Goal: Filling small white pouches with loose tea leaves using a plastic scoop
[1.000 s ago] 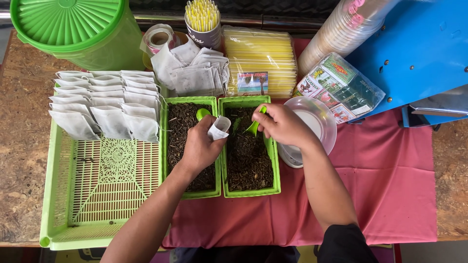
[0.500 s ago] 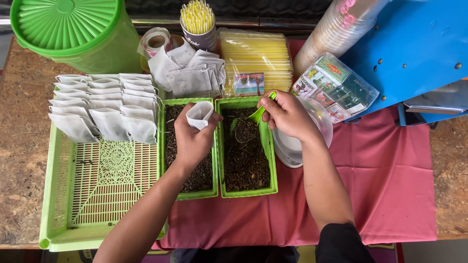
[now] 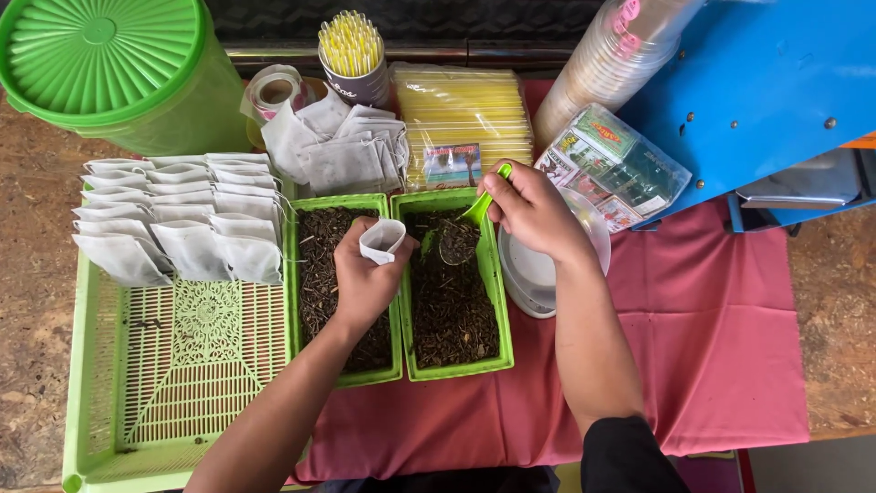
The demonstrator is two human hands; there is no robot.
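Left hand (image 3: pixel 365 278) was closed around a small open white paper pouch (image 3: pixel 381 240); right hand (image 3: pixel 534 210) gripped a green plastic scoop (image 3: pixel 473 219).
Scoop was held over the right green rectangular tray of dark dried leaves (image 3: pixel 452 292), loaded. Filling was judged in progress; tipping into the pouch mouth was called for.

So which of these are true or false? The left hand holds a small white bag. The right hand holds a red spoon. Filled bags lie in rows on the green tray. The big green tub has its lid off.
1. The left hand holds a small open white bag: true.
2. The right hand holds a red spoon: false, the scoop is green.
3. White bags lie in rows on the green tray: true.
4. The big green tub has its lid off: false, the lid is on.
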